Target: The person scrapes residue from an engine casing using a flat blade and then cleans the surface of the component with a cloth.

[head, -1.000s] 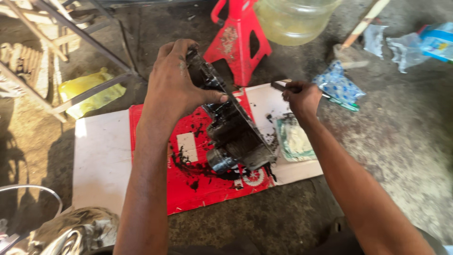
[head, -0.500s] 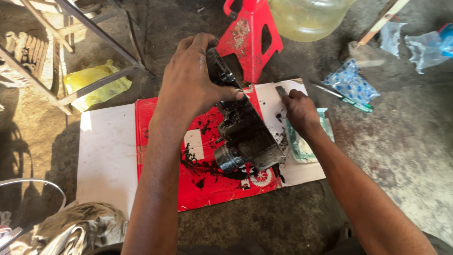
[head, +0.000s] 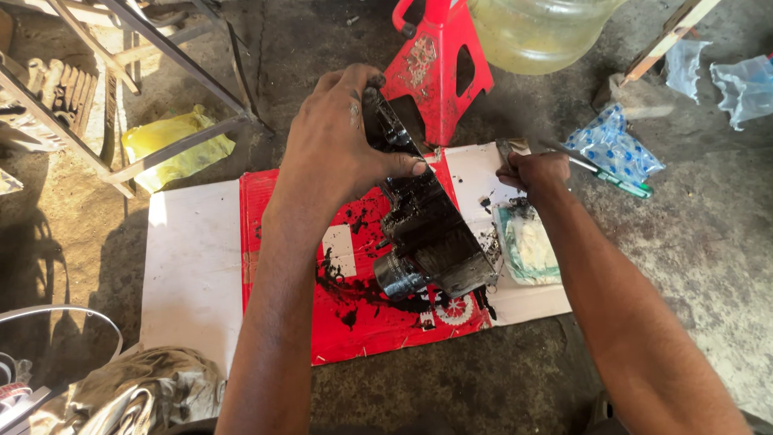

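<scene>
Engine block (head: 431,234), black with grease, gripped at its top end by the left hand (head: 342,141), fingers wrapped over the edge, thumb pressed on the near face; tilted, lower end resting on the red card (head: 282,242). Just right of the block, right hand (head: 535,171) closed around a small tool (head: 509,149). Beyond the block, a red stand (head: 435,68); right of it, a dirty rag (head: 527,246) and screwdriver (head: 600,169).
</scene>
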